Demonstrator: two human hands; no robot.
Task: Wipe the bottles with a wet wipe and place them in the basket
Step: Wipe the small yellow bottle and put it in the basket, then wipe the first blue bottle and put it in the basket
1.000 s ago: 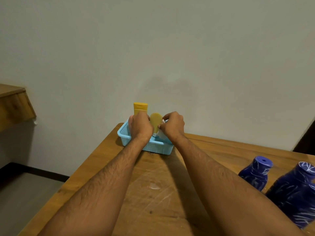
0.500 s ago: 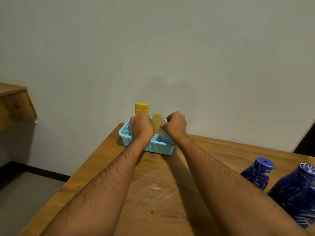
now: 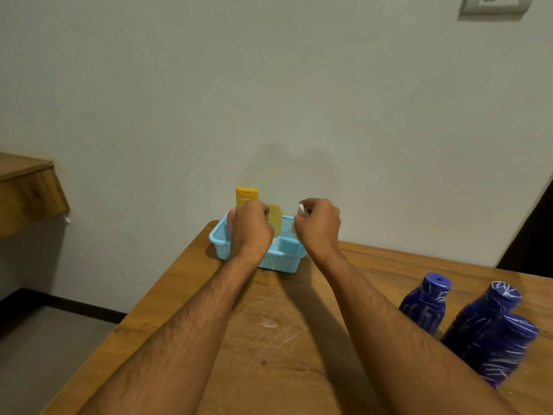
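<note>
A light blue mesh basket (image 3: 282, 260) stands at the table's far left corner against the wall. An orange bottle (image 3: 247, 195) and a pale yellow bottle (image 3: 276, 218) stand upright in it. My left hand (image 3: 250, 227) hovers over the basket's left half, fingers curled against the pale yellow bottle's left side. My right hand (image 3: 318, 227) is a fist just right of that bottle, apart from it, pinching a white wet wipe (image 3: 301, 208). Three dark blue bottles with white streaks (image 3: 425, 307) (image 3: 486, 314) (image 3: 504, 350) stand at the right.
The wooden table (image 3: 269, 354) has scratches and a small wet spot (image 3: 269, 323) at its middle. Its left edge drops to a grey floor. A wooden shelf (image 3: 27, 190) juts from the wall at the left. A wall switch (image 3: 493, 4) is at the upper right.
My right hand has pulled away to the right from the pale yellow bottle with the wipe. My left hand stays at the bottle. The view has shifted slightly.
</note>
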